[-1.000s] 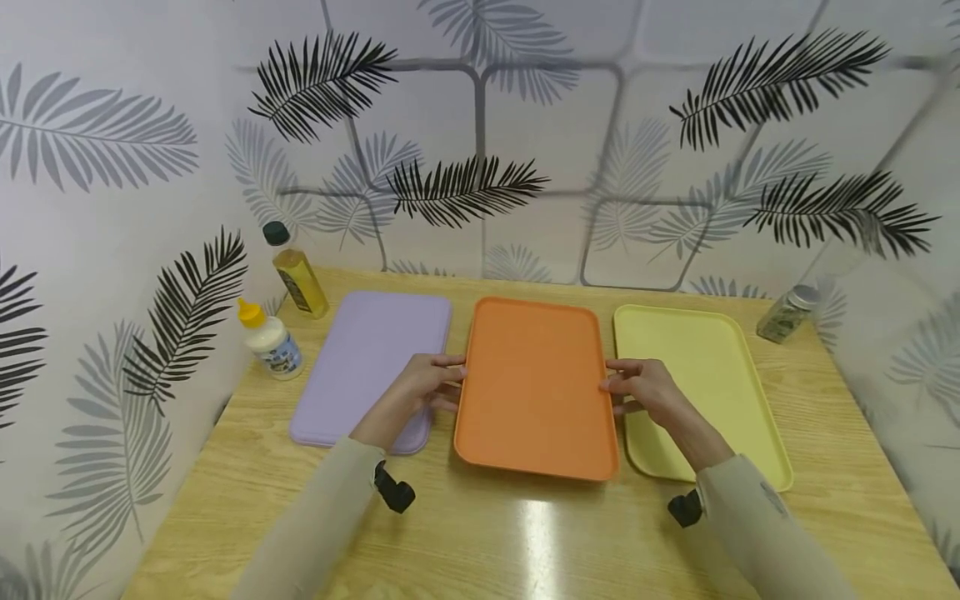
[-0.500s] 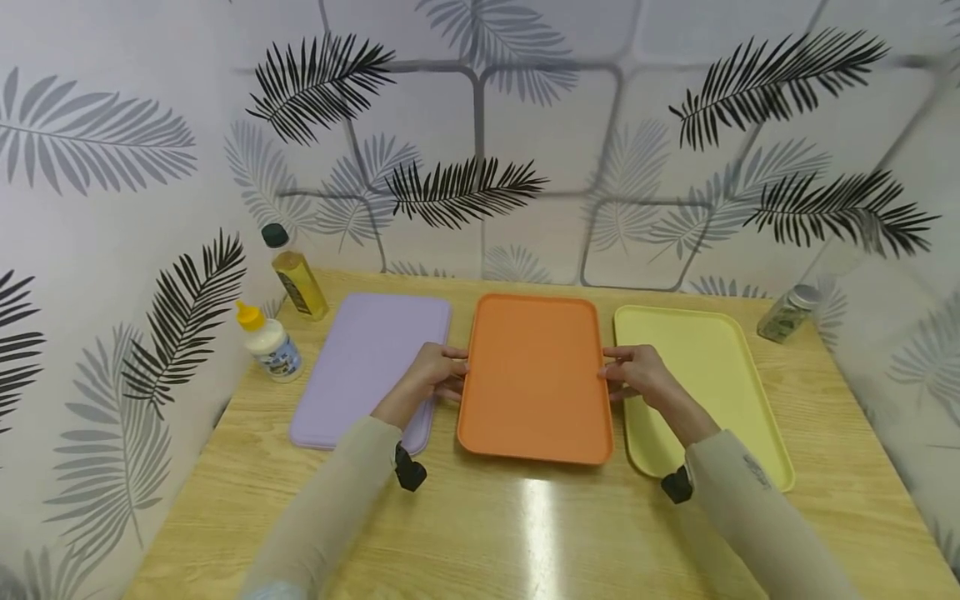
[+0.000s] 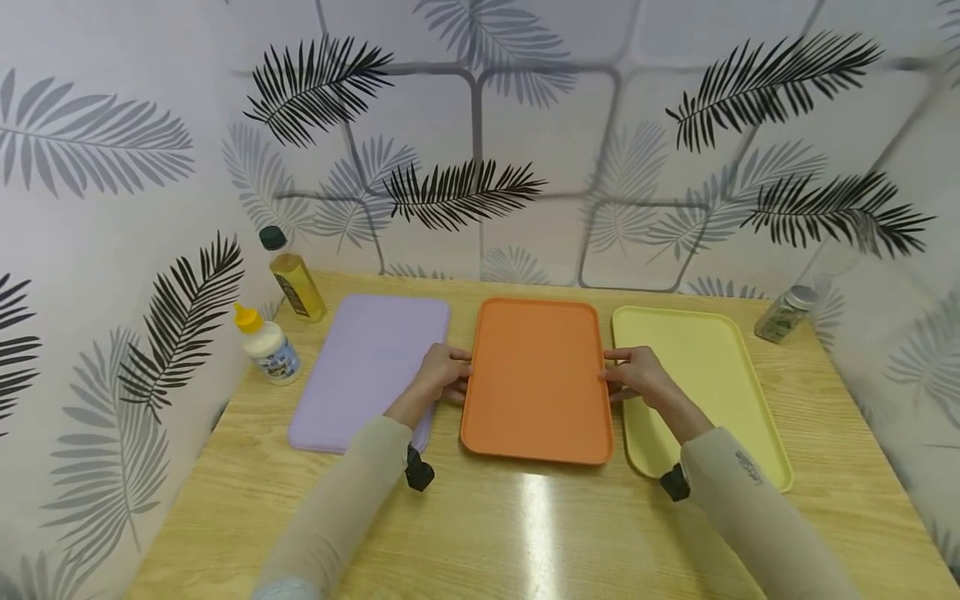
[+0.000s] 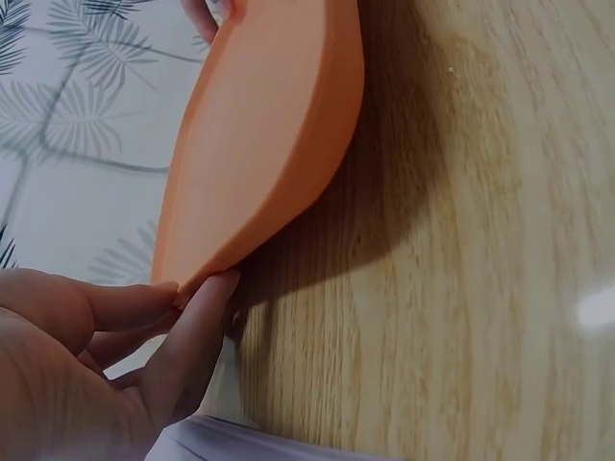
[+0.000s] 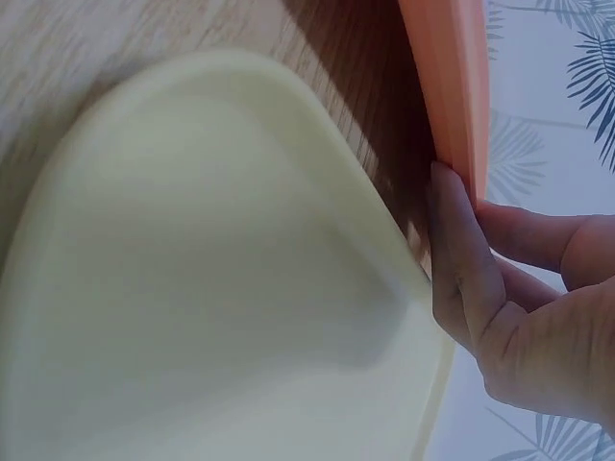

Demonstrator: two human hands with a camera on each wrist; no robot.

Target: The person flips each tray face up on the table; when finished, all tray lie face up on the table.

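An orange tray [image 3: 537, 379] lies between my two hands in the head view, its inside facing up. My left hand [image 3: 446, 372] pinches its left rim between thumb and fingers, as the left wrist view shows close up. On the opposite side my right hand [image 3: 637, 375] pinches the right rim. In the right wrist view, the orange tray's side wall [image 5: 454, 96] stands between thumb and fingertips. A shadow falls on the wood under the tray; whether it touches the tabletop I cannot tell.
A purple tray [image 3: 367, 367] lies to the left and a yellow tray [image 3: 705, 383] to the right, partly under my wrists. A yellow-capped white bottle [image 3: 268, 346] and an oil bottle [image 3: 297, 287] stand at the left edge. A spice jar [image 3: 786, 314] is at the back right.
The orange tray's near edge has shifted away from me, and the tray looks straighter and flatter. Both hands have moved slightly with it, keeping their hold. The other trays have stayed in place.
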